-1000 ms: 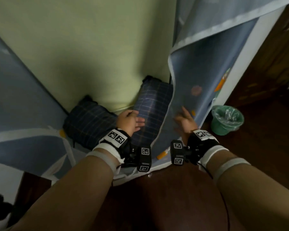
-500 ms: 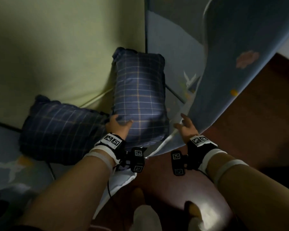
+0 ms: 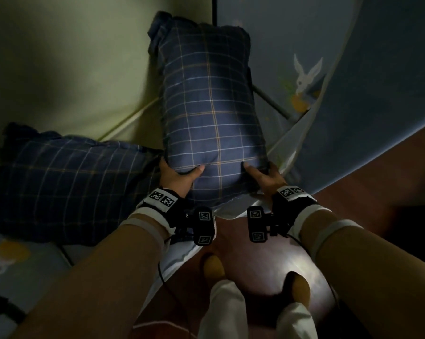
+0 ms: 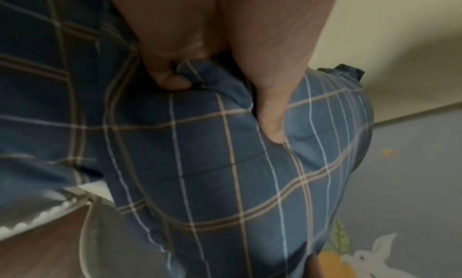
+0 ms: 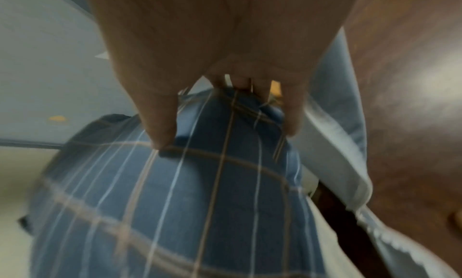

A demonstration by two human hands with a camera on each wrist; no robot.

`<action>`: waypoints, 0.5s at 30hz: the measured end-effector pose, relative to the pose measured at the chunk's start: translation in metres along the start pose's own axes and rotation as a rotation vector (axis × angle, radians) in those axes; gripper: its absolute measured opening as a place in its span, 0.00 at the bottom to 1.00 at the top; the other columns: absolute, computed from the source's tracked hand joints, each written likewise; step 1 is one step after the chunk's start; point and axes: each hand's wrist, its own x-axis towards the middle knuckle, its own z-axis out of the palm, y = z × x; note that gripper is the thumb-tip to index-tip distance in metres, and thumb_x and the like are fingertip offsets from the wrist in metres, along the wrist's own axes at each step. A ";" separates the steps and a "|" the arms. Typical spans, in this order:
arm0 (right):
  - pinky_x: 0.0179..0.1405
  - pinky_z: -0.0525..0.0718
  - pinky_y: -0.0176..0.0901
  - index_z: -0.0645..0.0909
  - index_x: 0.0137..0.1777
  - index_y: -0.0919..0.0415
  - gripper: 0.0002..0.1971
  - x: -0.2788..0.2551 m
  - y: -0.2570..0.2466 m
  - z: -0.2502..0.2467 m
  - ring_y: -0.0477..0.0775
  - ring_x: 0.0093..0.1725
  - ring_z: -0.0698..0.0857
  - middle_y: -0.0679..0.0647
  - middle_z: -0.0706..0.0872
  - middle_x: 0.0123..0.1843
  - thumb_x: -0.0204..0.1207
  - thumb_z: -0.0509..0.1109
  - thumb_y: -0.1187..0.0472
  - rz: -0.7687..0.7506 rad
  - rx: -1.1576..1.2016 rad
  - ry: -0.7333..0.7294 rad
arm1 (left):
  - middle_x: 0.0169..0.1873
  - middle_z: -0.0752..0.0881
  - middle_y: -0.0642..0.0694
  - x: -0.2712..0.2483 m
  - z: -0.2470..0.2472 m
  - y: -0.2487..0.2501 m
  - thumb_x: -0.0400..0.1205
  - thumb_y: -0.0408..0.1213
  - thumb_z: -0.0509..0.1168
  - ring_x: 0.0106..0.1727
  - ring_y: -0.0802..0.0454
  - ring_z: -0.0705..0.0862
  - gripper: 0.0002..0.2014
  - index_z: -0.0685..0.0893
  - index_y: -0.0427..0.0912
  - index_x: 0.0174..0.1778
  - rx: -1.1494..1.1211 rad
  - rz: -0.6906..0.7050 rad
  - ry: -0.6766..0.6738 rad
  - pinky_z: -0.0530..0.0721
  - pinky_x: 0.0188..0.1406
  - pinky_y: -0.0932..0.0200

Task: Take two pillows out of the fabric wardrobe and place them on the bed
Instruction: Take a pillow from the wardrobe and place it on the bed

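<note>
The upright pillow (image 3: 211,113), dark blue plaid with white and tan lines, stands on end inside the fabric wardrobe (image 3: 275,45), its far end leaning toward the pale green back panel (image 3: 72,57) and the blue side panel. Both hands grip its near end. The left hand (image 3: 176,178) clasps the near left corner, thumb pressed into the front face and the fingers curled behind; the left wrist view shows that thumb (image 4: 271,116) denting the fabric and a fingertip tucked into a fold. The right hand (image 3: 265,178) holds the near right corner in the same way, thumb on the front, fingers wrapped round the edge; its wrist view is blurred but shows the thumb and fingers straddling the pillow's end.

To the left, the second pillow (image 3: 67,184) of the same plaid lies flat on the wardrobe floor, its right edge touching the upright one.

On the right hangs the blue curtain flap (image 3: 378,94), drawn aside, with a white rabbit print (image 3: 304,77) on the panel behind it. Nearest are the dark brown floor (image 3: 267,265) and the person's two feet in yellow slippers (image 3: 214,267).
</note>
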 end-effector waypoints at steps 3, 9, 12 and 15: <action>0.66 0.90 0.67 0.81 0.74 0.51 0.53 0.010 0.006 0.004 0.64 0.65 0.91 0.56 0.91 0.69 0.47 0.90 0.31 -0.071 0.046 0.017 | 0.67 0.87 0.38 -0.003 0.001 0.011 0.71 0.40 0.81 0.66 0.40 0.86 0.31 0.82 0.39 0.70 -0.027 0.055 -0.002 0.82 0.69 0.40; 0.68 0.89 0.66 0.79 0.76 0.54 0.57 -0.023 -0.023 0.002 0.61 0.66 0.92 0.54 0.91 0.70 0.46 0.91 0.30 -0.180 0.087 -0.009 | 0.62 0.89 0.35 -0.034 -0.011 0.055 0.75 0.40 0.77 0.62 0.38 0.88 0.21 0.86 0.36 0.61 -0.109 0.148 0.125 0.84 0.67 0.39; 0.70 0.88 0.68 0.74 0.77 0.45 0.60 -0.034 -0.032 -0.011 0.61 0.68 0.91 0.50 0.89 0.72 0.42 0.91 0.28 -0.193 0.141 -0.050 | 0.61 0.89 0.35 -0.062 -0.020 0.079 0.76 0.38 0.76 0.62 0.38 0.87 0.19 0.86 0.35 0.61 -0.149 0.213 0.170 0.84 0.66 0.39; 0.72 0.86 0.68 0.75 0.78 0.42 0.57 -0.071 -0.058 -0.028 0.62 0.70 0.89 0.49 0.88 0.73 0.45 0.89 0.26 -0.215 0.177 -0.104 | 0.60 0.90 0.35 -0.097 -0.027 0.098 0.77 0.37 0.75 0.62 0.38 0.88 0.18 0.87 0.36 0.62 -0.174 0.281 0.240 0.84 0.65 0.42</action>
